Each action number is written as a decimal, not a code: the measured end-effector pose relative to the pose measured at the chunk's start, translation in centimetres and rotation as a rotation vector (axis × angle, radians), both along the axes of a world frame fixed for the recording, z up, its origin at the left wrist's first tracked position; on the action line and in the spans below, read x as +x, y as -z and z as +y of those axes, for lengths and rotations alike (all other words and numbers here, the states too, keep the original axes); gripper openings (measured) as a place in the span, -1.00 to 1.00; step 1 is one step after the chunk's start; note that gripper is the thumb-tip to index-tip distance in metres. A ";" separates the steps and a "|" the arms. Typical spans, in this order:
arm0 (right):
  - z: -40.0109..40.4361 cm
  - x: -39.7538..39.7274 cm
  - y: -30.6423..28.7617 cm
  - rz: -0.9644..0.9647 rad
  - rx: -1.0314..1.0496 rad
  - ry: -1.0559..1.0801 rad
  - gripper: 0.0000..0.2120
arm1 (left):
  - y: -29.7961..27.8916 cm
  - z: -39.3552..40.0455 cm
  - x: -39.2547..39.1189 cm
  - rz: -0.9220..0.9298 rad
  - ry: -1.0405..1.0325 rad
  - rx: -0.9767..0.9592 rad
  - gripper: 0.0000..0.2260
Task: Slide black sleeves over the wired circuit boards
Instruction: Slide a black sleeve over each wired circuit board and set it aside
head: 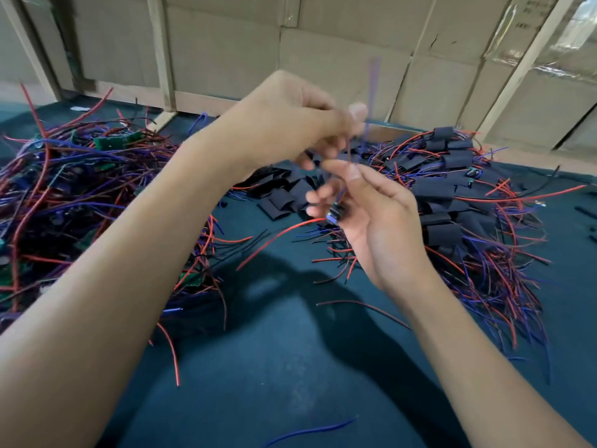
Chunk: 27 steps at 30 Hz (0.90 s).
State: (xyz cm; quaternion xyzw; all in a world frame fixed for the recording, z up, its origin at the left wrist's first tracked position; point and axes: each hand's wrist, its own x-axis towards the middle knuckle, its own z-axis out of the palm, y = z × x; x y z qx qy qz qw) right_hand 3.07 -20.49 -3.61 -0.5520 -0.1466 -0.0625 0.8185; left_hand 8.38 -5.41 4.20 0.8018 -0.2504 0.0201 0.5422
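My right hand [371, 215] holds a small wired circuit board [334, 216] between fingers and palm, above the table. A red wire [277, 236] trails from it to the lower left. My left hand [290, 124] is raised just above, its fingers pinched on the board's blue wires [365, 137], which stand up blurred. A pile of loose black sleeves [284, 195] lies on the mat behind my hands. Unsleeved green boards with wires [64, 189] are heaped at the left. Sleeved boards [452, 195] are heaped at the right.
A dark teal mat [290, 367] covers the table, with stray wire [310, 431] near the front edge. Cardboard boxes [226, 53] and wooden slats wall off the back. Both wire heaps spread toward the middle.
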 end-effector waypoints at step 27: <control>-1.7 0.9 0.8 0.140 -0.581 0.459 -0.69 | 9.6 4.1 7.1 -0.150 -0.131 0.934 -0.60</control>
